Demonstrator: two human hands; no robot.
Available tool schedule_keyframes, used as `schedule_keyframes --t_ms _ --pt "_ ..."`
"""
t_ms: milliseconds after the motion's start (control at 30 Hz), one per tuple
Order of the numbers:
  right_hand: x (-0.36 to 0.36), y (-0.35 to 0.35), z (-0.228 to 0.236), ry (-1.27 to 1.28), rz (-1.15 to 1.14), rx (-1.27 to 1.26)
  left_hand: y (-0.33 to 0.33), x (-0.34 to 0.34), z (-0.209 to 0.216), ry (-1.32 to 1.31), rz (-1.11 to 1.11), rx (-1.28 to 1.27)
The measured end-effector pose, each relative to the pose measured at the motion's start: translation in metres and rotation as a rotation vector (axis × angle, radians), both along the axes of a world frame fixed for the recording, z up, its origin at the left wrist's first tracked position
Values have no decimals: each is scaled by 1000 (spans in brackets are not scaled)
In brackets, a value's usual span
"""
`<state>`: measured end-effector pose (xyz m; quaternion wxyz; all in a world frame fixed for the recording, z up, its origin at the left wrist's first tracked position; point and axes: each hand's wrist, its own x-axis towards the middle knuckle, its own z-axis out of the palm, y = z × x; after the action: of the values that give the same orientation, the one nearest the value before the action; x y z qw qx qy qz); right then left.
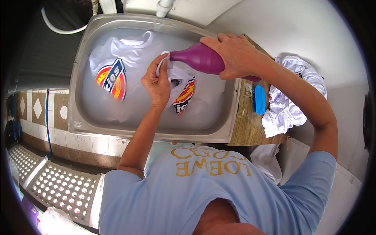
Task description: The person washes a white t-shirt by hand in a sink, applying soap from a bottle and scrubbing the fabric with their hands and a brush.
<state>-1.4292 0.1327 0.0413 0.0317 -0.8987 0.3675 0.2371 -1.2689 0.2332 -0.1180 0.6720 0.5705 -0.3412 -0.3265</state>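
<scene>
Over a steel sink (78, 117) filled with cloudy water, my right hand (235, 55) grips a purple plastic bottle (199, 58) tipped on its side, its neck pointing left. My left hand (156, 84) pinches a fold of a white T-shirt (186, 92) with a red, yellow and blue print, lifted just under the bottle's mouth. A second white T-shirt (113, 58) with the same kind of print lies soaking at the sink's left side.
A wooden board (246, 129) to the right of the sink carries a blue scrubbing brush (259, 100) and a heap of white garments (290, 98). White pipes (164, 6) rise behind the sink. Tiled wall and perforated floor grates (58, 188) lie at lower left.
</scene>
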Motion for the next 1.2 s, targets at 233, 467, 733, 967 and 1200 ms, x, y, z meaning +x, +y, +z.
schedule_keyframes --t_ms 233,467,733,967,1200 --pt "-23 16 -21 -95 -101 35 3 1 13 -223 -44 61" --pt "-75 55 -53 -665 -314 78 2 -10 53 -130 -229 -47" --pt "-161 44 -44 -1383 -709 -130 -13 -32 53 404 -374 -41" --pt "-245 -31 -71 -1464 -822 -728 -15 -32 45 380 -350 7" --pt "-273 -83 -103 -1484 -893 -931 -18 -20 36 373 -384 21"
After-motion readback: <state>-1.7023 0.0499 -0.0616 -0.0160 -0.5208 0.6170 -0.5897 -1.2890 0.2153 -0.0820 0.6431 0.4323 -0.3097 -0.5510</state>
